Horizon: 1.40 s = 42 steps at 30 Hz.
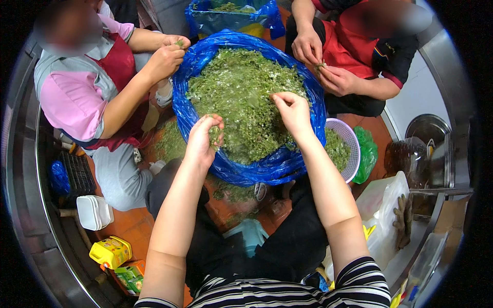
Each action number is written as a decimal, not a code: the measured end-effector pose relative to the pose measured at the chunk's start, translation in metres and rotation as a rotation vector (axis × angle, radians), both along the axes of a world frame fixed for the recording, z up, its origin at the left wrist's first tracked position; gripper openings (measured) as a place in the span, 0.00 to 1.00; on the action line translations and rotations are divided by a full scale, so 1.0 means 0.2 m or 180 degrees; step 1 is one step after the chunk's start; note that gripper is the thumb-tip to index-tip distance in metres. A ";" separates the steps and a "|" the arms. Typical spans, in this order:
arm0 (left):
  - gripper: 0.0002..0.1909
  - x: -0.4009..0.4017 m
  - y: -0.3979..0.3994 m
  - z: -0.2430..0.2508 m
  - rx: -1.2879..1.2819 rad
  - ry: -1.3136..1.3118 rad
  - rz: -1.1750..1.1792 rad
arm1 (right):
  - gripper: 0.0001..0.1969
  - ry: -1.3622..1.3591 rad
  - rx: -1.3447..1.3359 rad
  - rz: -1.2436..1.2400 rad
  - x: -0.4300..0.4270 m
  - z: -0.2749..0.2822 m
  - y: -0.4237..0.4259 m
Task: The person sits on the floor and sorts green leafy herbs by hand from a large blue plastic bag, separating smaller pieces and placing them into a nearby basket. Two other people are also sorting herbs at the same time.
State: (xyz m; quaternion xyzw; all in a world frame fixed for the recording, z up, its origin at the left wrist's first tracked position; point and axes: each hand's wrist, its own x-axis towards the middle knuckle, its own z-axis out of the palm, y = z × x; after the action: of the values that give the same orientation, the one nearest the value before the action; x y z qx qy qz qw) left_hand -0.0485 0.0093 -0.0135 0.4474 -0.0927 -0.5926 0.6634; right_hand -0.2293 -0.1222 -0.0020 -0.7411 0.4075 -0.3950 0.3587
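A heap of green sprigs with small white flowers (246, 84) fills a large container lined with a blue plastic bag (250, 176). My left hand (204, 136) is curled around a few green stems (214, 134) over the bag's near left edge. Over the right part of the heap is my right hand (294, 111), with thumb and forefinger drawn together. Whether a sprig is between those fingertips is too small to tell.
Two people sit across from me, and their hands (165, 57) hold sprigs too. A lilac colander (355, 154) of greens and a green bag (365, 154) stand at right. Fallen greens litter the tiled floor (133, 223). A yellow jug (111, 252) and white tubs (94, 212) lie at left.
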 end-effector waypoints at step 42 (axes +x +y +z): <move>0.08 -0.15 -0.05 -0.04 -0.0603 -0.3374 -0.0402 | 0.05 0.1102 -0.1212 0.1077 0.00 0.06 0.21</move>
State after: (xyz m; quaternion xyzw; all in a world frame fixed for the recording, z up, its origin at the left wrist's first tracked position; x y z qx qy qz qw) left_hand -0.0783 -0.0004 -0.0223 0.6168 -0.4943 -0.3135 0.5263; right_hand -0.2290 -0.0810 0.0095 -0.9086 0.2520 -0.2668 0.1992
